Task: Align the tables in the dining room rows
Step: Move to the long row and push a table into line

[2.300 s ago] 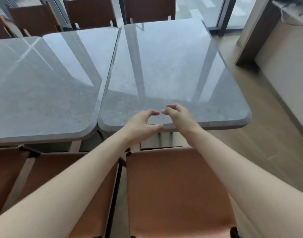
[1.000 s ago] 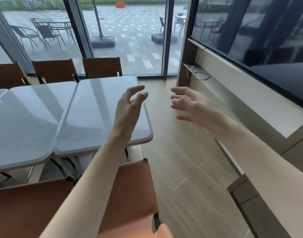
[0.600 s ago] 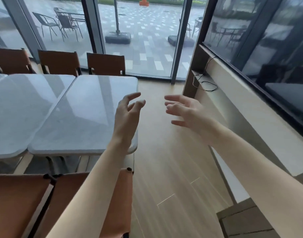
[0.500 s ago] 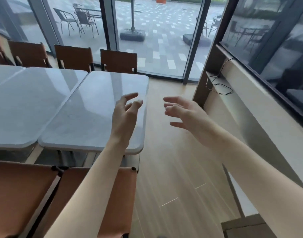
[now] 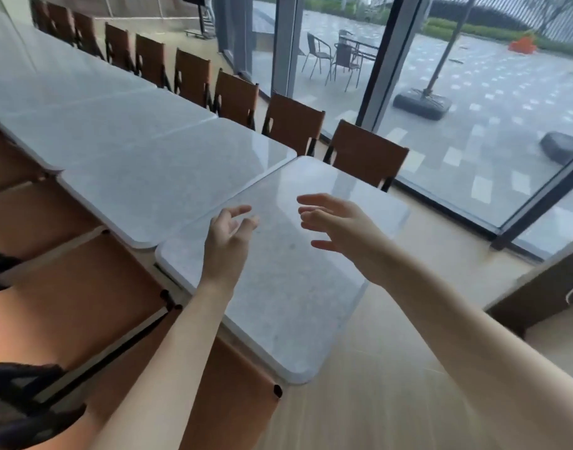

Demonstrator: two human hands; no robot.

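Both hands, the left hand (image 5: 228, 237) and right hand (image 5: 340, 227), hover empty with loose, spread grip above the end counter (image 5: 278, 303) at frame centre, beside its neighbouring counter (image 5: 168, 177).

Single head view: you are looking forward and down from standing height, close over the near corner of the end table (image 5: 288, 287), facing diagonally along the table row toward the glass wall (image 5: 473, 102). No second view.
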